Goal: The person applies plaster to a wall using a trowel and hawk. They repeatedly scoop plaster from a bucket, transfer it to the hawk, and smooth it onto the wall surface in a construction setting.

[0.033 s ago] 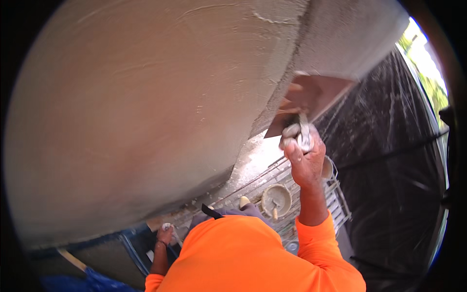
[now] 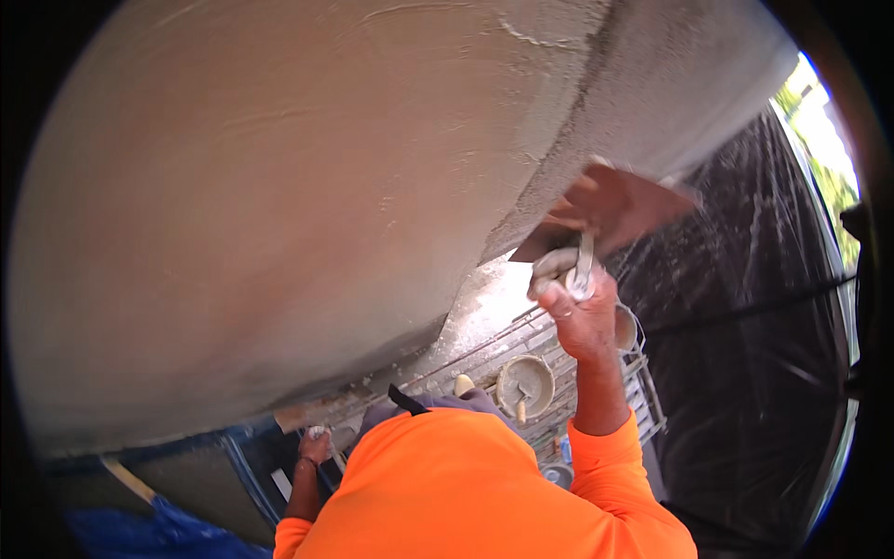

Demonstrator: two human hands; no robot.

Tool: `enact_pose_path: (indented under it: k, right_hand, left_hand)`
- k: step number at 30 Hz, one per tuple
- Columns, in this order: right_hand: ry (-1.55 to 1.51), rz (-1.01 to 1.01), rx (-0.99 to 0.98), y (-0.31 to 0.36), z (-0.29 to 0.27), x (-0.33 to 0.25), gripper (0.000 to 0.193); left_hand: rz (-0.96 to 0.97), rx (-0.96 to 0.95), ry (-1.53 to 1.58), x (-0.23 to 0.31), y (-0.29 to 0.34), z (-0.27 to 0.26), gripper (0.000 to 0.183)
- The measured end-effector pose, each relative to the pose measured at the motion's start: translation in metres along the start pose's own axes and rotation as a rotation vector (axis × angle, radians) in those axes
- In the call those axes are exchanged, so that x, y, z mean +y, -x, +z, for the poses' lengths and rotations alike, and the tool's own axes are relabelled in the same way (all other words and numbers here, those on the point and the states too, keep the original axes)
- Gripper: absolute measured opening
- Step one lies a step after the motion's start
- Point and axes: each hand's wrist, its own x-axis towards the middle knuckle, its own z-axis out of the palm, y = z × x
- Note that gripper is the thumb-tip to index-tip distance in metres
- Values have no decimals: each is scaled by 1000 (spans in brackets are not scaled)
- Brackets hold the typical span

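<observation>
My right hand (image 2: 585,307) is wrapped round the pale, plaster-smeared handle of a plastering trowel (image 2: 633,210). The wide, brownish blade is blurred by motion. It lies over the lower part of the narrow wall face (image 2: 670,84), just right of a rough corner edge; whether it touches cannot be made out. Left of that edge spreads a large, smooth plastered wall (image 2: 279,205) with a few ridges. Low at the left, my left hand (image 2: 315,445) is closed round something whitish, mostly hidden. A flat brown piece (image 2: 291,416) shows beside it.
Below, a round bucket (image 2: 547,371) holds grey mix and a small wooden-handled tool (image 2: 521,408) on a slatted platform. Another bucket (image 2: 626,328) stands by the platform's metal rail (image 2: 656,396). Black plastic sheeting (image 2: 745,307) hangs at the right. A blue sheet (image 2: 163,531) lies lower left.
The trowel blade has tilted, its outer end swinging down and to the right over the black sheeting. More of the brown piece by my left hand shows.
</observation>
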Motion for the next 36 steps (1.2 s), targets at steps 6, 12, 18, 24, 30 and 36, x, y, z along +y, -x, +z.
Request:
enact_pose_path:
  k: [6,12,18,24,30,36]
  right_hand:
    - [854,242,-616,13,-23,141,59]
    - [1072,-98,-1012,-28,1,198,60]
    - [1100,-309,-930,-99,16,169,55]
    - [1034,-344,-829,-118,17,102,53]
    - [1024,-406,-748,-117,17,3,51]
    - [1023,-522,-624,-149,19,-103,46]
  left_hand:
    - [53,67,-252,-83,24,82,33]
    - [15,89,274,-78,108,156,23]
    - [-43,261,143,-176,129,218,50]
    - [-345,227,456,-206,133,239,59]
    - [-328,220,499,-151,88,215,61]
    - [-59,146,503,-72,40,179,24]
